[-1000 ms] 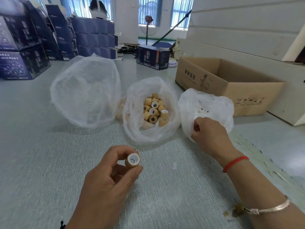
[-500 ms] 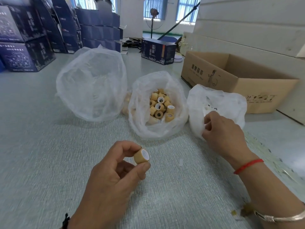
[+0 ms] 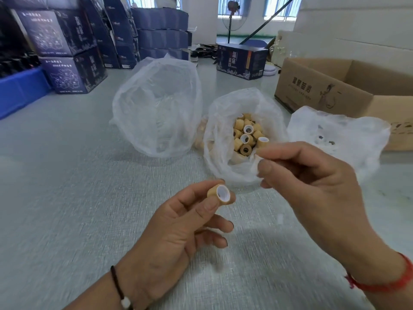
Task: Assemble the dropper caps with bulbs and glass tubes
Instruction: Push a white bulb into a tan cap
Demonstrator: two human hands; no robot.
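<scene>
Sitting at the very start of the assembly, judging by how things are lying. Holding one tan cap (image 3: 220, 195) in the left hand (image 3: 178, 229), grip pinching it between thumb and forefinger, open white-lined mouth turning toward the other hand. Bringing a small pale piece, probably a bulb (image 3: 257, 158), though too blurred to be sure, in the right hand (image 3: 312, 186), grip pinching it at the fingertips just above and to the right of the cap, the two not yet touching. Waiting behind: a middle bag (image 3: 225, 171) crowded with loose caps (image 3: 247, 136), a right-hand bag (image 3: 339, 133) showing a few small pale pieces through the plastic, and a larger left-hand bag (image 3: 156, 108) whose contents are too hazy to name. Showing no finished dropper anywhere on the grey surface (image 3: 67, 175), and no glass tube in either hand. Standing open at the right, a cardboard box (image 3: 324, 90), inside hidden. Leaving nearly everything to do: seating the bulb in this cap, adding a tube, then repeating for the heap.
</scene>
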